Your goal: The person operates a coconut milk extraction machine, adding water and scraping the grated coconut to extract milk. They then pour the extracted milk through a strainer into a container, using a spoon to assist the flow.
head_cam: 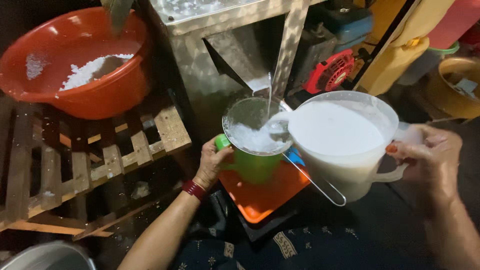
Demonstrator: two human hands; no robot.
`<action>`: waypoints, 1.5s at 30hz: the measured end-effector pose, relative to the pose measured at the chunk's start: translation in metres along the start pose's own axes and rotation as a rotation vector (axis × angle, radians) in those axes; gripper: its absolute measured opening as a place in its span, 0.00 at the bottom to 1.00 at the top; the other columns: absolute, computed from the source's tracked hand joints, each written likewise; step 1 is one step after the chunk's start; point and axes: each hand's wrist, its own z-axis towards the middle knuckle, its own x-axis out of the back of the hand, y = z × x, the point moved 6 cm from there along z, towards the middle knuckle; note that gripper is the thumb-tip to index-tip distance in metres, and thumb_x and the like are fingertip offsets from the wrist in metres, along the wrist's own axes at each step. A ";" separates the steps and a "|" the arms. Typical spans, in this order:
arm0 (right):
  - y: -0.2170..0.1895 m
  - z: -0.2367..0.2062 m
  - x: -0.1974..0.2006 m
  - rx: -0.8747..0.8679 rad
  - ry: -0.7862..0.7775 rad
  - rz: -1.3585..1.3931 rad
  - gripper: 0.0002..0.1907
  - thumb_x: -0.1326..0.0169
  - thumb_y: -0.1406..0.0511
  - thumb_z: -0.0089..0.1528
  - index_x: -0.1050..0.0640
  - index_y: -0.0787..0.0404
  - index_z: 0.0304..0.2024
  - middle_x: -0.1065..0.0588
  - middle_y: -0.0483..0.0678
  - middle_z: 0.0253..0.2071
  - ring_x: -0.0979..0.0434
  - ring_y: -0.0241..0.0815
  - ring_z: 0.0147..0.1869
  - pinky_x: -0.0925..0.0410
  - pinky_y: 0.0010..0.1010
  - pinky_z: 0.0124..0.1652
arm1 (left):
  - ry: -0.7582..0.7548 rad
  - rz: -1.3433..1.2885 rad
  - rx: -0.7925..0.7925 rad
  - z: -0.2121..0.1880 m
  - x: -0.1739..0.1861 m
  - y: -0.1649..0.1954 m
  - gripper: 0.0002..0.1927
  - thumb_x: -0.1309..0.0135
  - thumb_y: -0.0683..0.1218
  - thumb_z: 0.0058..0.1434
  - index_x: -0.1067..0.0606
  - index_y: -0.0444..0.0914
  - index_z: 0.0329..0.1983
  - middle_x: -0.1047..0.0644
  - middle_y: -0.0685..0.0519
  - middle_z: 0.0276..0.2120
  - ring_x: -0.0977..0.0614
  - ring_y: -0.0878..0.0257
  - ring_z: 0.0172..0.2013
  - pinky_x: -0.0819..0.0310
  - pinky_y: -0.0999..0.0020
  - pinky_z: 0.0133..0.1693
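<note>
Right hand (430,150) gripping jug (345,145) handle, tipping white liquid into sieve (256,127) at 9 o'clock, left hand (212,162) clasping green cup (252,165), clogged mesh risking overflowing onto orange tray (265,192)

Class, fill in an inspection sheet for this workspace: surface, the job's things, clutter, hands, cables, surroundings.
Surface: orange plastic tray under the work; slatted wooden rack to its left.
Job's things: clear plastic jug full of white liquid, tilted and pouring into a round wire-mesh strainer resting on a green cup.
Clutter: red plastic basin holding white gratings sits on the rack.
Hands: left hand grips the green cup; right hand holds the jug's handle.
Cables: nothing seen.
Surroundings: shiny metal machine whose spout trickles into the strainer; yellow jerrycan; red engine cover.
</note>
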 end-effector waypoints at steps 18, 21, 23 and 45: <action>-0.057 0.067 -0.025 0.054 -0.226 -0.477 0.15 0.32 0.66 0.56 0.23 0.70 0.24 0.31 0.49 0.16 0.34 0.31 0.19 0.44 0.26 0.20 | -0.056 1.163 -0.035 -0.031 -0.024 0.086 0.53 0.42 0.36 0.49 0.50 0.55 0.77 0.38 0.44 0.70 0.21 0.47 0.54 0.20 0.55 0.50; -0.064 0.068 -0.029 0.023 -0.250 -0.528 0.15 0.32 0.65 0.56 0.21 0.71 0.25 0.30 0.50 0.16 0.35 0.33 0.18 0.45 0.28 0.19 | -0.058 1.290 -0.446 -0.042 -0.043 0.120 0.51 0.41 0.34 0.48 0.46 0.44 0.75 0.42 0.34 0.73 0.29 0.40 0.65 0.22 0.58 0.48; -0.069 0.068 -0.033 0.041 -0.274 -0.533 0.13 0.32 0.64 0.57 0.20 0.70 0.28 0.29 0.50 0.17 0.35 0.33 0.17 0.45 0.28 0.18 | -0.122 1.389 -0.521 -0.041 -0.049 0.126 0.51 0.40 0.35 0.45 0.45 0.38 0.74 0.40 0.36 0.70 0.31 0.39 0.66 0.28 0.50 0.57; -0.095 0.084 -0.064 0.027 -0.405 -0.817 0.20 0.32 0.60 0.57 0.16 0.72 0.43 0.23 0.58 0.24 0.27 0.42 0.22 0.35 0.31 0.23 | -0.208 1.133 -0.489 -0.043 -0.049 0.130 0.45 0.52 0.28 0.50 0.44 0.35 0.74 0.41 0.36 0.72 0.28 0.39 0.63 0.26 0.55 0.57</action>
